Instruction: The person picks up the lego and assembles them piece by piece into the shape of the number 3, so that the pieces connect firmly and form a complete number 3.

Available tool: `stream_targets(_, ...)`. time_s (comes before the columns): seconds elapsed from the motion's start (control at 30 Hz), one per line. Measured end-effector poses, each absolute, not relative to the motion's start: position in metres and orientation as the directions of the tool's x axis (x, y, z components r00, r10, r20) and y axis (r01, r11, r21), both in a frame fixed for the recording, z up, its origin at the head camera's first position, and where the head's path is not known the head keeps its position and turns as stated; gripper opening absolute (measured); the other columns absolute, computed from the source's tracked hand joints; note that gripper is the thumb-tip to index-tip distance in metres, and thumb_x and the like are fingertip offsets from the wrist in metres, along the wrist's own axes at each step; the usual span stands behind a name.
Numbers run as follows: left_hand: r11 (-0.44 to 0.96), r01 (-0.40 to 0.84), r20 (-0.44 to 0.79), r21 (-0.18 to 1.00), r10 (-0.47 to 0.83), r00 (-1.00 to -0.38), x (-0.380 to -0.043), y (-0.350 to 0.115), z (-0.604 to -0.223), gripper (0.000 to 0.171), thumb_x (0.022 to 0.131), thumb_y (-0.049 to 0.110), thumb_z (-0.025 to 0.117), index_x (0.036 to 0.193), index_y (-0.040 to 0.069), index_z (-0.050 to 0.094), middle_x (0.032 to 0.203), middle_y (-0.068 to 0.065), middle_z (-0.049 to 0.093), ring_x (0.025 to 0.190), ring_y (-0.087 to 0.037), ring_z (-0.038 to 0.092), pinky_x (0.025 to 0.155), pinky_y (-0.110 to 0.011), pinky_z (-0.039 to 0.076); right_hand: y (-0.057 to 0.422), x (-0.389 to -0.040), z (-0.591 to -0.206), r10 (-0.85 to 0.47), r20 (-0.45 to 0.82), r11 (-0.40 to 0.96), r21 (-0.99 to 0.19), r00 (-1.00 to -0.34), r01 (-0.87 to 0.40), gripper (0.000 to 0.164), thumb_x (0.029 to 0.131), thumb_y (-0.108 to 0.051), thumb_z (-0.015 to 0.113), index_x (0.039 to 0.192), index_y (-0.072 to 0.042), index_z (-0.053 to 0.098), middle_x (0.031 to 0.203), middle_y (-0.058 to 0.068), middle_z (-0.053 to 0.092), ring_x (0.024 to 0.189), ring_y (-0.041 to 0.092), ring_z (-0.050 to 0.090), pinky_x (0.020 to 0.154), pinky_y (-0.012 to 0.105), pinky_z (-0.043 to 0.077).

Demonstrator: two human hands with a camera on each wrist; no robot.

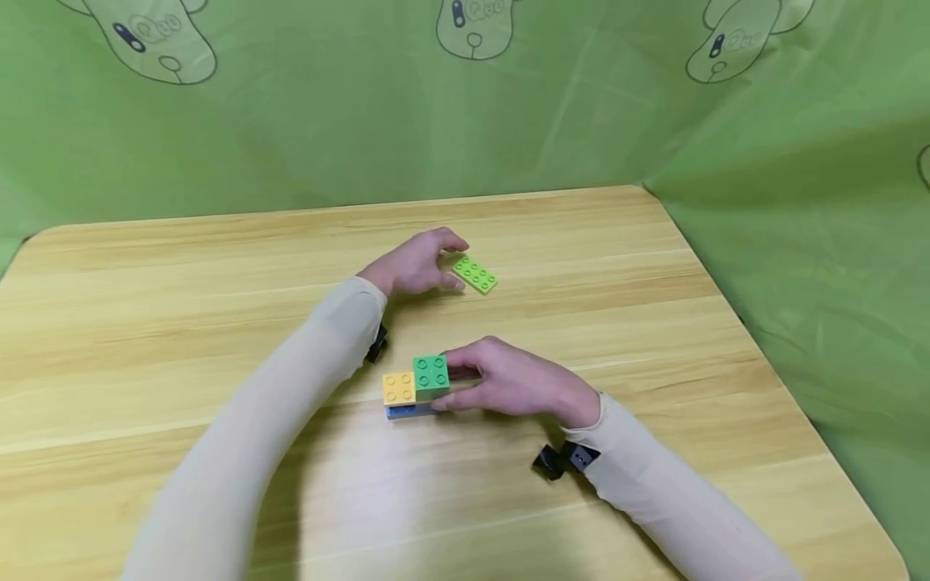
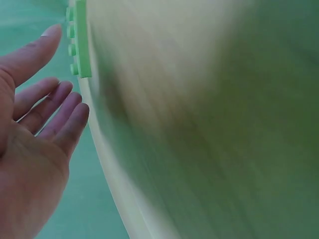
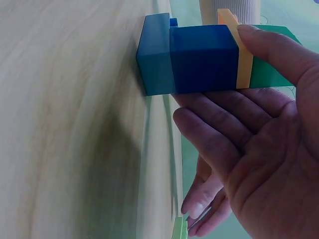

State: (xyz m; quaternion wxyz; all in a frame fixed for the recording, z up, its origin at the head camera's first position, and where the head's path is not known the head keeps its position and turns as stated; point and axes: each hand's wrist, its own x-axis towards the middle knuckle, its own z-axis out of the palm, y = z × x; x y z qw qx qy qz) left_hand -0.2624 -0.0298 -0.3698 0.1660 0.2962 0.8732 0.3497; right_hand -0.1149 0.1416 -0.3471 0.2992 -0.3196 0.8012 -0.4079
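My left hand (image 1: 417,265) reaches over the far middle of the table, thumb and fingers spread apart. Just beyond its fingertips lies a lime green studded building plate (image 1: 475,275), also seen in the left wrist view. Nearer the front, my right hand (image 1: 508,379) grips a stack of building bricks from its right side, between thumb and fingers. A green brick (image 1: 432,373) tops that stack, above a flat orange plate (image 1: 399,389). Underneath, the right wrist view shows a dark blue brick (image 3: 204,57) and a lighter blue brick (image 3: 157,55) at the bottom.
The wood-grain table (image 1: 182,298) has rounded corners. Green cloth (image 1: 327,137) with printed cartoon figures hangs behind it and along the right side. Each sleeve carries a small black device at the wrist.
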Motion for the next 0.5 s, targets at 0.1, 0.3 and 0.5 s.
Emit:
stream_targets(0.1, 0.601, 0.409, -0.099, 0.687, 0.635, -0.766, -0.265, -0.025, -0.371, 0.063, 0.086, 0.018, 0.079, 0.139, 0.003, 0.05, 0.137, -0.008, 0.05, 0.129, -0.025, 0.044, 0.113, -0.033, 0.03, 0.142, -0.115, -0.347, -0.756, -0.223, 0.463, -0.847, -0.616, -0.262, 0.024, 0.089, -0.021, 0.075, 0.112, -0.012, 0.07, 0.106, -0.012, 0.07, 0.1, 0.006, 0.065, 0.09, 0.028, 0.053)
stream_targets(0.3, 0.599, 0.452, -0.093, 0.66, 0.663, -0.742, -0.269, -0.015, -0.371, 0.059, 0.084, 0.012, 0.079, 0.136, 0.0, 0.053, 0.129, -0.01, 0.054, 0.122, -0.024, 0.049, 0.109, -0.031, 0.035, 0.143, -0.115, -0.348, -0.759, -0.216, 0.459, -0.847, -0.614, -0.269, 0.023, 0.089, -0.021, 0.075, 0.11, -0.014, 0.07, 0.106, -0.012, 0.07, 0.1, 0.005, 0.065, 0.091, 0.028, 0.053)
stream_targets(0.5, 0.609, 0.533, -0.09, 0.587, 0.704, -0.705, -0.271, -0.009, -0.369, 0.048, 0.086, 0.009, 0.076, 0.129, -0.004, 0.058, 0.124, -0.014, 0.055, 0.114, -0.025, 0.052, 0.105, -0.03, 0.039, 0.142, -0.115, -0.348, -0.761, -0.213, 0.459, -0.844, -0.613, -0.277, 0.022, 0.089, -0.022, 0.075, 0.109, -0.015, 0.07, 0.105, -0.013, 0.07, 0.099, 0.004, 0.064, 0.09, 0.029, 0.053)
